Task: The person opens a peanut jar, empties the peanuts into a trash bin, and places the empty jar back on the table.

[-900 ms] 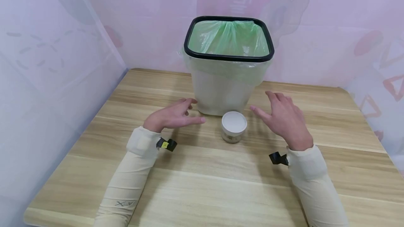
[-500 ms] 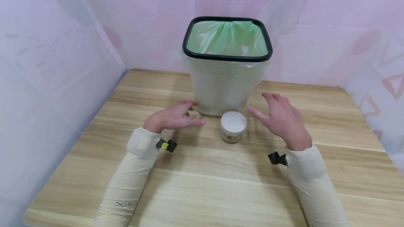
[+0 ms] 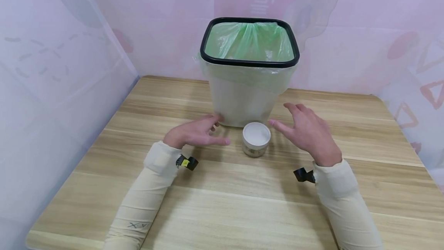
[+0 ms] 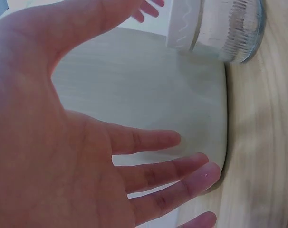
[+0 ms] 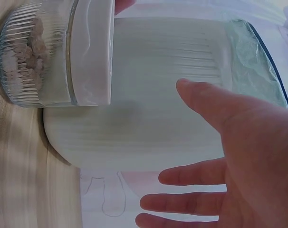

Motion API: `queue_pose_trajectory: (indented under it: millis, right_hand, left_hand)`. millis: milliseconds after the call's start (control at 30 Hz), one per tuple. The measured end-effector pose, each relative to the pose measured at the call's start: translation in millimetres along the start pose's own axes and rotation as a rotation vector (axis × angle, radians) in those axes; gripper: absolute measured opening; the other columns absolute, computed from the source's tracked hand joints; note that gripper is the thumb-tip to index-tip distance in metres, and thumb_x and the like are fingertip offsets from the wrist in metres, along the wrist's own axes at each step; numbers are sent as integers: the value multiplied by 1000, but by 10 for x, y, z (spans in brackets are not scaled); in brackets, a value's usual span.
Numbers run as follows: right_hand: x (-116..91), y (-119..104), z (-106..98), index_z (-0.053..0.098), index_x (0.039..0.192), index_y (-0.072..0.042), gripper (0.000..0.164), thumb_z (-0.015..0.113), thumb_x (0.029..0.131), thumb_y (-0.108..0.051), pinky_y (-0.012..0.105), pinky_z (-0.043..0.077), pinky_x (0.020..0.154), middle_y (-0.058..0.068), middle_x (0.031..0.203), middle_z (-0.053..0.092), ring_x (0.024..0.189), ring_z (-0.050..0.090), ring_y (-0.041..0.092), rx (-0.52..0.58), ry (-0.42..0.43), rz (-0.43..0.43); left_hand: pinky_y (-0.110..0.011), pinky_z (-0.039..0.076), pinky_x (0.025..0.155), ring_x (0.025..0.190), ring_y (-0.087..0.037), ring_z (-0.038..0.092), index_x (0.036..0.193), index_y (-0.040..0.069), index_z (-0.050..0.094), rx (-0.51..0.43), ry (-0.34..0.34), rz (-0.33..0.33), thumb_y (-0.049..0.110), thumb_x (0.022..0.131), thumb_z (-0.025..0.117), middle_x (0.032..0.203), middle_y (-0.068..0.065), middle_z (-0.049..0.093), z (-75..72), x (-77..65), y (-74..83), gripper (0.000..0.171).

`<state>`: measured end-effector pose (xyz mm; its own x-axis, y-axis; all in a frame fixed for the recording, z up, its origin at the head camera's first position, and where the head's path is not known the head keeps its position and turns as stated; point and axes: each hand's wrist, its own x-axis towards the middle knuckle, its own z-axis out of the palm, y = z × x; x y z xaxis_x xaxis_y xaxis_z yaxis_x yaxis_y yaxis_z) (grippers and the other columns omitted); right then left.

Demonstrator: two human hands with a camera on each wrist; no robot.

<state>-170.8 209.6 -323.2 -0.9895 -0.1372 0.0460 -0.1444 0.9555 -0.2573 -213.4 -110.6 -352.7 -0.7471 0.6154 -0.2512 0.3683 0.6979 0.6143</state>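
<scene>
A squat ribbed glass jar (image 3: 255,142) with a white lid (image 3: 256,133) stands upright on the table between both hands. Lumpy pinkish-brown contents (image 5: 33,51) show through its side in the right wrist view. To its left, my left hand (image 3: 197,131) hovers with fingers spread, its fingertips near the lower front corner of the trash can (image 3: 244,99). On the jar's other side is my right hand (image 3: 305,132), fingers loosely extended and thumb pointing toward the lid. Nothing is held in either palm, as the left wrist view (image 4: 87,156) of the palm also shows for that side.
Right behind the jar rises the white trash can, with a black rim (image 3: 249,63) and a green plastic liner (image 3: 253,41). Printed fabric walls (image 3: 166,22) close off the back and sides of the wooden table (image 3: 222,207).
My left hand has shifted slightly right and nearer to me, closer to the jar. The right hand has edged left toward the lid. Jar and trash can stay in place.
</scene>
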Motion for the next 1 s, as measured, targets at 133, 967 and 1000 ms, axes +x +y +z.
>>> queue_pose_trajectory:
  millis: [133, 967, 1000]
  right_hand:
    - [-4, -16, 9, 41, 144, -13, 94, 36, 82, -83, 64, 45, 92, 19, 145, 46, 130, 46, 40, 4, 7, -12]
    - [6, -163, 117, 48, 140, -18, 86, 50, 80, -79, 56, 47, 96, 10, 138, 54, 126, 52, 30, 78, 55, -139]
    - [2, -167, 119, 48, 140, -18, 86, 50, 79, -78, 55, 47, 95, 10, 137, 55, 125, 53, 30, 78, 59, -143]
  left_hand:
    - [-44, 45, 104, 127, -28, 50, 148, 9, 29, 23, 5, 26, 64, 80, 64, 145, -11, 43, 46, 35, -2, 94]
    - [-35, 37, 114, 133, -21, 42, 148, 12, 20, -177, 73, 192, 53, 74, 78, 149, -6, 33, 435, 300, 107, 103]
    - [-34, 37, 114, 133, -20, 43, 148, 12, 21, -179, 81, 200, 52, 74, 79, 148, -5, 33, 451, 311, 111, 102]
